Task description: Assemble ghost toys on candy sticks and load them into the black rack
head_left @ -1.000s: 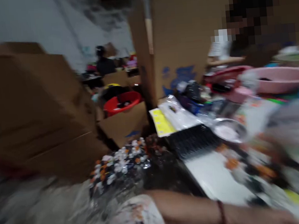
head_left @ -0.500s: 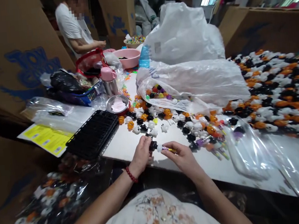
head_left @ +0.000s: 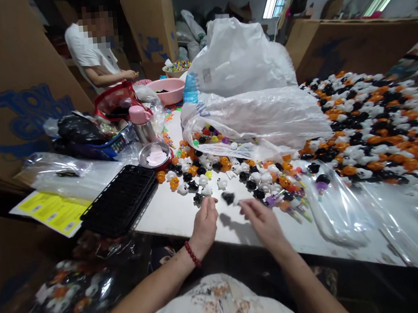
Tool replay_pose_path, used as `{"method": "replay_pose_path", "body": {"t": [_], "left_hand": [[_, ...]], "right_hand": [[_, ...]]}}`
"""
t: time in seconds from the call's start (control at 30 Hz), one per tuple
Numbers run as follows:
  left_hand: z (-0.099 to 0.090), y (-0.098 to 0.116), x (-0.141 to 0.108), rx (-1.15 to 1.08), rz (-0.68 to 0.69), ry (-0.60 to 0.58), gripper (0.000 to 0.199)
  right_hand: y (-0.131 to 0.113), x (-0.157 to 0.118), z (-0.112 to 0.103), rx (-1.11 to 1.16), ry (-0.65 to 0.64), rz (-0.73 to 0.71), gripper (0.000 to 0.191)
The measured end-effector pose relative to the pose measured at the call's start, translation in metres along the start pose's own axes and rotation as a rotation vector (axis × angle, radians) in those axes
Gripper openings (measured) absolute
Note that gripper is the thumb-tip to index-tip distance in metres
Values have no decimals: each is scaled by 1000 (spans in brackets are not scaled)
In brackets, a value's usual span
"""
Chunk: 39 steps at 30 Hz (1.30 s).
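Where the white bench (head_left: 168, 210) runs across in front of the person, a great heap of white, orange and black figures (head_left: 376, 129) fills its right side, and a large clear-white bag (head_left: 263, 116) lies between that heap and the black trays (head_left: 120, 199) at left. In the bare strip at the near edge are the two hands, the left hand (head_left: 204, 223) and the right hand (head_left: 262, 220), set apart with a gap between them. In that gap is a small black piece (head_left: 228, 197), blurred, seemingly held just above the bench. It lies to the left of the right fingers and a little farther from the person; its long axis seems to run from their tips leftward, almost straight across to the left hand. The right hand is the nearer one: its fingers are pinched narrow on the piece's pale end (head_left: 237, 203). The left fingers, drawn close together, stop just beside the black end without touching it; whether anything small is tucked inside them I cannot tell.
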<state>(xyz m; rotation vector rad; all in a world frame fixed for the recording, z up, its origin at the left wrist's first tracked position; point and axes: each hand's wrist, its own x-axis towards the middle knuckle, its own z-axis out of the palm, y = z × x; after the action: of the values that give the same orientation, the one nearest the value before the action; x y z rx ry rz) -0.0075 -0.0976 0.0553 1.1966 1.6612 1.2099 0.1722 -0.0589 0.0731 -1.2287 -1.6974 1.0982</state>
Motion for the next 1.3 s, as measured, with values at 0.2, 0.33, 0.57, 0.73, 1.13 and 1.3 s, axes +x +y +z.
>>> {"method": "replay_pose_path", "body": {"t": [0.2, 0.33, 0.57, 0.73, 1.13, 1.3], "left_hand": [[-20, -17, 41, 631, 433, 194, 33], [-15, -34, 63, 853, 437, 127, 40], [-18, -50, 77, 547, 370, 121, 22], [-29, -44, 72, 185, 208, 107, 32], [-26, -24, 46, -82, 159, -125, 38], [-12, -13, 33, -61, 198, -226, 43]], "right_hand": [[25, 64, -73, -572, 561, -326, 29], [20, 99, -29, -680, 354, -479, 24], [-5, 153, 97, -942, -190, -266, 27], [-6, 167, 111, -932, -206, -185, 28], [-21, 62, 32, 522, -19, 112, 36], [-19, 32, 20, 568, -14, 176, 41]]}}
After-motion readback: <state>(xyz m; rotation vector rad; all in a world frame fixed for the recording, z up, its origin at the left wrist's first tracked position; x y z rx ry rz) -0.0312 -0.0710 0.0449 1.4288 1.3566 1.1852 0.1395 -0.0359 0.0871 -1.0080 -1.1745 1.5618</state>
